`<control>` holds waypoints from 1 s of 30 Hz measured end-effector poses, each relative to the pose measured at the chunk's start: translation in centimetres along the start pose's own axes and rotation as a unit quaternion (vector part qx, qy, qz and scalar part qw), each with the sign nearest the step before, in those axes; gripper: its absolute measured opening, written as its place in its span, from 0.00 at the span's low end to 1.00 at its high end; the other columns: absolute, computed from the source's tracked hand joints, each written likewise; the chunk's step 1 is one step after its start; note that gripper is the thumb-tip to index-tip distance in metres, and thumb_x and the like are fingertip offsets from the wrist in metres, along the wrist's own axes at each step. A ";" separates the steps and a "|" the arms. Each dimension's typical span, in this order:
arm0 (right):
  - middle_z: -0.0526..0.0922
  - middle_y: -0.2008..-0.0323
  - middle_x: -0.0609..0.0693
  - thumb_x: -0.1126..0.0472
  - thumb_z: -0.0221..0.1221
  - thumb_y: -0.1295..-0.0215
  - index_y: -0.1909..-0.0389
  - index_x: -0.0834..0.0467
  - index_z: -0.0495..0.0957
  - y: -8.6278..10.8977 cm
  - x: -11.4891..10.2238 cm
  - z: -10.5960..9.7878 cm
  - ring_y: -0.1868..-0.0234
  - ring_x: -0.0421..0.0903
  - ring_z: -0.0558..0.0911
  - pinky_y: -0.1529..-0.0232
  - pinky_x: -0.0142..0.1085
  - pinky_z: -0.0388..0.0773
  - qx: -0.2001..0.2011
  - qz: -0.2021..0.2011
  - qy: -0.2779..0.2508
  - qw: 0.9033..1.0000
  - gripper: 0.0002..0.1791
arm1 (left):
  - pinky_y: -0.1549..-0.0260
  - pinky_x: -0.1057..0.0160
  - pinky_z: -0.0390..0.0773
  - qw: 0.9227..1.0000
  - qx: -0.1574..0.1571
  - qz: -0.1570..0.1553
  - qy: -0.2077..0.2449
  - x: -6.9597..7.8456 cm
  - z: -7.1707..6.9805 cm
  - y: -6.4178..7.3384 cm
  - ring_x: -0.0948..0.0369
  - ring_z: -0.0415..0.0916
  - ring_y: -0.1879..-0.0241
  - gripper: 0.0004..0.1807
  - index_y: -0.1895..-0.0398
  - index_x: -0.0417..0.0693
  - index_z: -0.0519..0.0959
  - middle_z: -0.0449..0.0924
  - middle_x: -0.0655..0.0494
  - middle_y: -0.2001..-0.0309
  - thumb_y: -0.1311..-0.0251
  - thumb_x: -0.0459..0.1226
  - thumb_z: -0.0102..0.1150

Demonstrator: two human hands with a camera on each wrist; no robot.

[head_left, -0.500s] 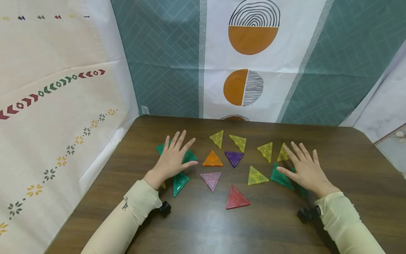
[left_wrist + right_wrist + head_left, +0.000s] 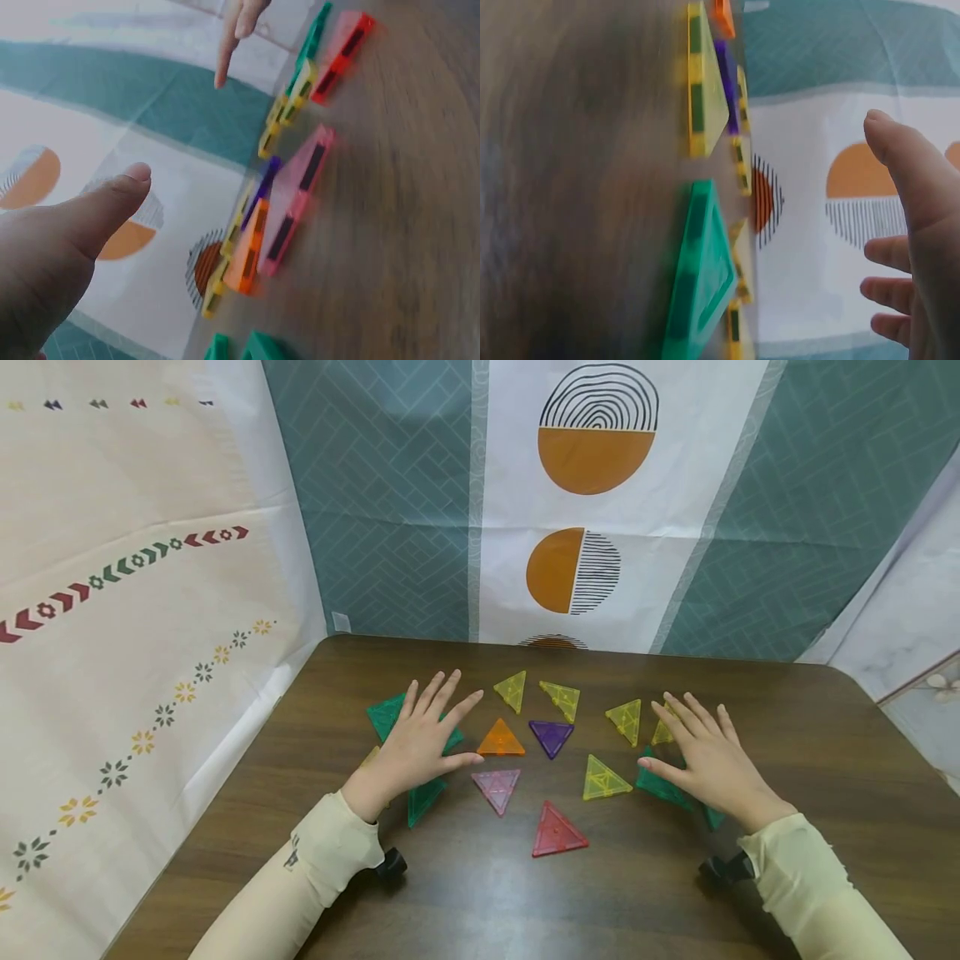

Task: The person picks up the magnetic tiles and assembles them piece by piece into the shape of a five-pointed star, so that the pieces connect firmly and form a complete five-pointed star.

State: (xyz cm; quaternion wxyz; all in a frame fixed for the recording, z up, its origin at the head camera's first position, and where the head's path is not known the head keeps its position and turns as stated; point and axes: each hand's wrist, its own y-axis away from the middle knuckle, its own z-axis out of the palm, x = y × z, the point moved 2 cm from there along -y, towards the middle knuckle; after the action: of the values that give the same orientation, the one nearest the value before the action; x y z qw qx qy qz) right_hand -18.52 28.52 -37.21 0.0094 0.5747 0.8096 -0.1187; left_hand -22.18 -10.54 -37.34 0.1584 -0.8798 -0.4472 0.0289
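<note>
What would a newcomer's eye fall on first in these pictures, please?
Probably the left hand, outspread above green tiles on the left, and the right hand, likewise above others on the right. Then the red tile, low in the middle of the head view, with the orange tile and the purple tile side by side beyond it. Behind the table, orange half-circles mark the backdrop.

Right wrist view: I see the right hand, thumb apart from fingers, holding nothing; green tile nearest, yellow tile and purple tile beyond, on blurred brown desk.
</note>
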 end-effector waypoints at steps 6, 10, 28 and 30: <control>0.58 0.28 0.62 0.36 0.57 0.39 0.26 0.56 0.56 0.0 -1.9 -0.5 0.27 0.63 0.55 0.26 0.60 0.38 0.023 -0.036 -0.001 0.999 0.46 | 0.28 0.37 0.42 0.999 0.016 0.038 0.017 1.4 -0.8 0.2 0.46 0.41 0.23 0.48 0.25 0.62 0.54 0.42 0.47 0.22 0.47 0.62 0.61; 0.63 0.31 0.62 0.38 0.61 0.41 0.29 0.58 0.60 0.1 -3.0 -0.6 0.30 0.65 0.61 0.28 0.60 0.49 0.035 -0.058 -0.006 0.998 0.45 | 0.28 0.38 0.46 0.998 0.016 0.065 0.021 2.4 -1.2 0.4 0.46 0.44 0.24 0.48 0.26 0.60 0.57 0.45 0.46 0.23 0.49 0.61 0.64; 0.76 0.43 0.52 0.46 0.68 0.46 0.36 0.54 0.71 1.6 -7.7 0.5 0.45 0.51 0.78 0.51 0.47 0.80 0.097 -0.145 -0.052 0.983 0.37 | 0.40 0.48 0.71 0.987 0.004 0.155 0.035 4.9 0.2 1.5 0.50 0.69 0.37 0.43 0.33 0.54 0.68 0.67 0.46 0.33 0.53 0.56 0.71; 0.76 0.43 0.51 0.46 0.69 0.47 0.37 0.54 0.71 1.8 -8.2 0.9 0.46 0.49 0.79 0.52 0.45 0.80 0.094 -0.148 -0.052 0.983 0.37 | 0.42 0.50 0.72 0.986 0.005 0.162 0.030 5.0 0.6 1.6 0.51 0.70 0.39 0.41 0.34 0.54 0.69 0.69 0.47 0.34 0.53 0.56 0.71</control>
State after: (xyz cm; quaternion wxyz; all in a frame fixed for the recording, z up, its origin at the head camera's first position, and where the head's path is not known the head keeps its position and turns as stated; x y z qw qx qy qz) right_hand -14.14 21.35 -37.15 -0.0204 0.4399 0.8693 -0.2244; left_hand -18.02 -7.28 -37.93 0.1693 -0.9403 -0.2937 0.0300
